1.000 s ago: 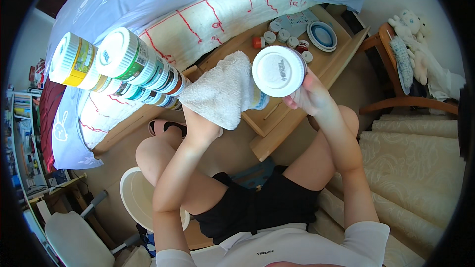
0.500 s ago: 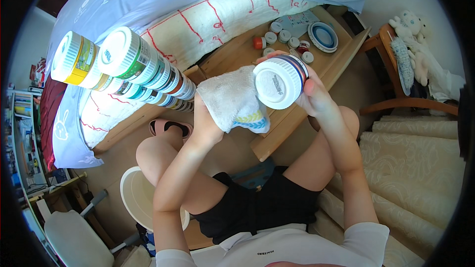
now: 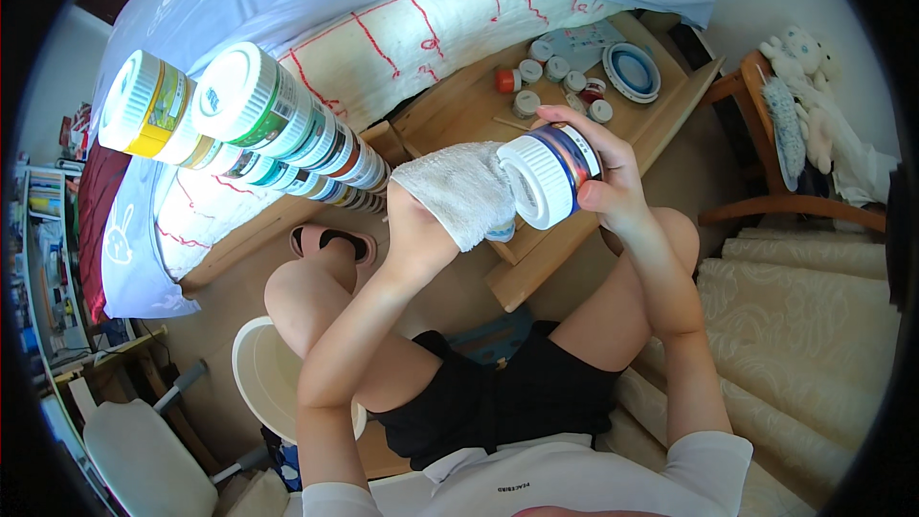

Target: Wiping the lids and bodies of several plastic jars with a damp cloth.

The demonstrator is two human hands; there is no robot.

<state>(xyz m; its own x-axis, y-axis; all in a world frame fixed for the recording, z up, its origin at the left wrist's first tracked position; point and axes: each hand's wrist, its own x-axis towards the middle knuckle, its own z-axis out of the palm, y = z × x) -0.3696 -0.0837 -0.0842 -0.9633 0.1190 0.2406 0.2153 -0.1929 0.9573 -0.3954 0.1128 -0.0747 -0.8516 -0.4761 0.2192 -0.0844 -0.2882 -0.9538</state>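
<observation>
Your right hand grips a white-capped jar above the table edge; your left hand, wrapped in a white cloth, presses against it, well clear of the stacked jars.

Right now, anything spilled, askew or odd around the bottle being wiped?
No spill or damage shows. The right hand holds the white-capped bottle tipped sideways while the left hand presses a white cloth to it. Odd: two rows of bottles lie on their sides at left.
</observation>
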